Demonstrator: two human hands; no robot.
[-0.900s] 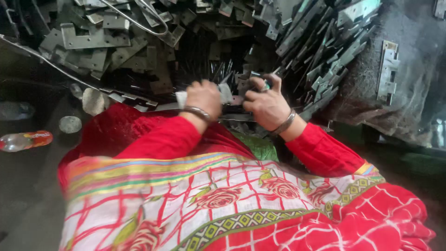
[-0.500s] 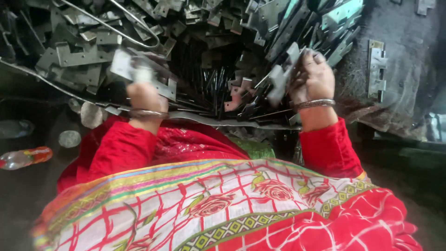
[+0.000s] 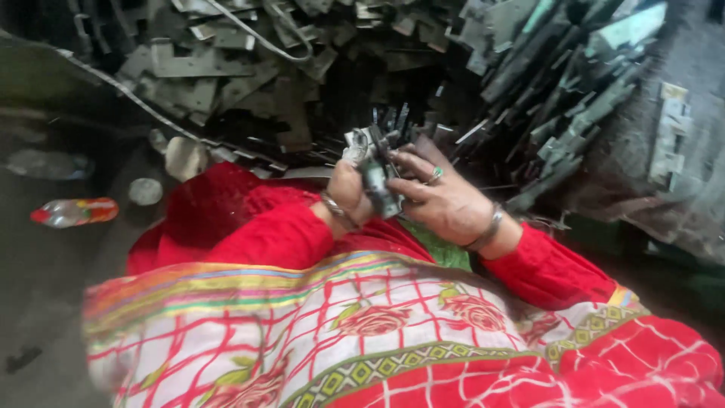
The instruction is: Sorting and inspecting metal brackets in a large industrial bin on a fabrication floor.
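Gripping a small metal part point(image 3: 375, 175), left hand point(image 3: 347, 193) at nine o'clock, right hand point(image 3: 445, 204) at three, fingers point(image 3: 411, 162) clamped around it.

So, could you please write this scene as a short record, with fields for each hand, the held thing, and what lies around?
left hand: grips small grey metal parts from the left, bangle on wrist
right hand: closed on the same parts from the right, ring on one finger
held thing: flat metal pieces bunched together, exact shape blurred
behind hands: big heap of flat grey metal brackets
left floor: plastic bottle lying on its side
clothing: red sleeves, patterned cloth over lap
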